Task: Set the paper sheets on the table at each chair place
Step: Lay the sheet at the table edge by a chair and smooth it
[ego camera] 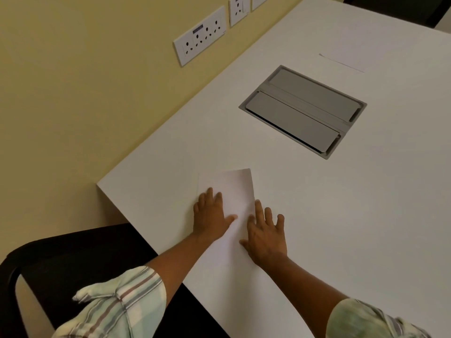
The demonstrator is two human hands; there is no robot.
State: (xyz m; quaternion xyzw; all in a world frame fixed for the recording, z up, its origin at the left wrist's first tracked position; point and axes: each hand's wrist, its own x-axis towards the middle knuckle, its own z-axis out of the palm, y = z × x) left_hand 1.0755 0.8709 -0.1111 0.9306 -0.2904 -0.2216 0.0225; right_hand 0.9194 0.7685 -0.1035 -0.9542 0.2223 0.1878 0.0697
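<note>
The table (341, 215) top looks like matt white laminate, smooth and even, with a clean square edge at 9 o'clock. On it, the sheet (231, 189) is plain white paper, matt and uncreased, lying flat. A second sheet (341, 62) at 1 o'clock looks the same, though it is seen too thinly to judge. The hatch (302, 111) set into the top at 12 o'clock looks like grey brushed metal or plastic with a dull satin finish; which, I cannot tell. The sockets (200, 35) at 11 o'clock are white plastic, slightly glossy, on a matt painted wall (73, 93). The chair (73, 252) at 7 o'clock looks matt black. The sleeves (127, 301) are soft striped woven cloth, rumpled.
</note>
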